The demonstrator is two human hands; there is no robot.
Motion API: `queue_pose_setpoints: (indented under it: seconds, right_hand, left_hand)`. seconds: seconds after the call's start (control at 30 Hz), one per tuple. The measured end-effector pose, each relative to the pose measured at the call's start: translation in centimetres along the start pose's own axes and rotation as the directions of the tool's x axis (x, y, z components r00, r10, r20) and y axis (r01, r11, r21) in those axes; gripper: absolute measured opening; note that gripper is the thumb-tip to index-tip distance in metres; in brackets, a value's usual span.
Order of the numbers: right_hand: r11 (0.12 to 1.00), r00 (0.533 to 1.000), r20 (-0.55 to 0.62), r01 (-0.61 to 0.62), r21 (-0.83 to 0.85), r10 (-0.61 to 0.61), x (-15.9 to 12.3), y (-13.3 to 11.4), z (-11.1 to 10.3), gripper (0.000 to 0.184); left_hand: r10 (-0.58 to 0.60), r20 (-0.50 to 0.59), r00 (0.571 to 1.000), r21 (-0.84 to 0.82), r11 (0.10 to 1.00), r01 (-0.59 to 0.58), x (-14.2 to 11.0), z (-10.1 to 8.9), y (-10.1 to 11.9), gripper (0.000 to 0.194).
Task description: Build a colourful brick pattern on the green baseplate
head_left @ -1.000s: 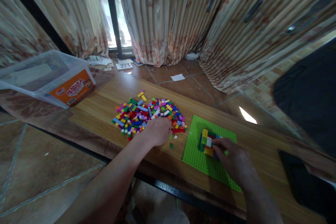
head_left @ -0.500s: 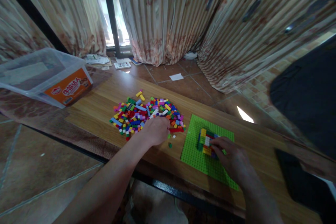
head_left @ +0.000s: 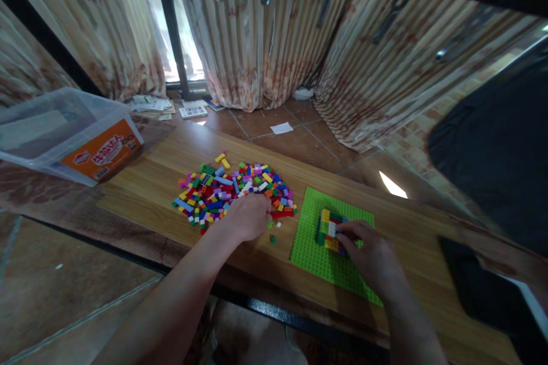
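Loose toy bricks [head_left: 214,185] of many colours lie in a wide pile on the wooden table. Over the pile's near right side is my left hand [head_left: 250,217], its fingers curled downward and closed; the fingertips are mostly hidden, so what they hold does not show. A small built block of bricks [head_left: 325,219] in yellow, green, red and orange stands on a green studded baseplate [head_left: 310,259]. At its right side my right hand [head_left: 371,248] is closed in a pinch, fingertips against a white brick [head_left: 332,229] on top. That hand covers part of the block.
A clear plastic box [head_left: 77,142] with an orange label stands at the table's left end. A dark flat object [head_left: 466,279] lies at the right. A few stray bricks, one dark green [head_left: 273,239], sit between pile and baseplate. Papers [head_left: 149,104] lie beyond the table.
The whole view has shifted slightly. My right hand stays at the built block with its fingertips by the white brick. My left hand remains at the pile's near edge, barely moved.
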State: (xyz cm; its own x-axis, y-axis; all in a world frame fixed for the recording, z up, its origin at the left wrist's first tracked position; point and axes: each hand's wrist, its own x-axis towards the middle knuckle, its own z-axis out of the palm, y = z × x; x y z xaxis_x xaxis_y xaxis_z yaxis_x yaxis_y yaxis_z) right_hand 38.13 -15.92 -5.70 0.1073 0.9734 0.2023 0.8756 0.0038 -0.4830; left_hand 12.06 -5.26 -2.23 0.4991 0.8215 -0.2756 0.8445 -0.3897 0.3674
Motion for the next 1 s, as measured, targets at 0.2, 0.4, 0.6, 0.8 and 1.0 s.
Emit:
queue_pose_setpoints:
  seconds: [0.2,0.4,0.6,0.8,1.0]
  right_hand:
    - [0.987,0.984,-0.077,-0.157,0.026,0.158,-0.4,0.2,-0.1,0.021]
    - [0.978,0.976,-0.074,-0.198,0.070,0.203,-0.1,0.0,0.5,0.021]
    - [0.960,0.956,-0.097,-0.269,0.082,0.276,0.2,-0.2,0.7,0.022]
    - [0.922,0.925,-0.089,-0.352,0.160,0.368,0.4,0.0,0.8,0.024]
    - [0.884,0.897,-0.052,-0.421,0.202,0.439,0.6,0.3,1.1,0.024]
  left_hand:
    - [0.006,-0.014,1.000,0.024,1.000,-0.006,0.1,0.2,-0.2,0.021]
    - [0.031,-0.033,0.999,0.006,1.000,-0.031,0.3,0.5,-0.6,0.021]
    - [0.018,-0.022,1.000,-0.012,1.000,-0.019,0.4,0.4,-0.6,0.020]
    - [0.032,-0.014,0.999,-0.009,0.999,-0.032,0.3,0.1,-0.5,0.020]
    - [0.018,-0.005,1.000,-0.002,1.000,-0.018,0.3,0.2,-0.4,0.020]
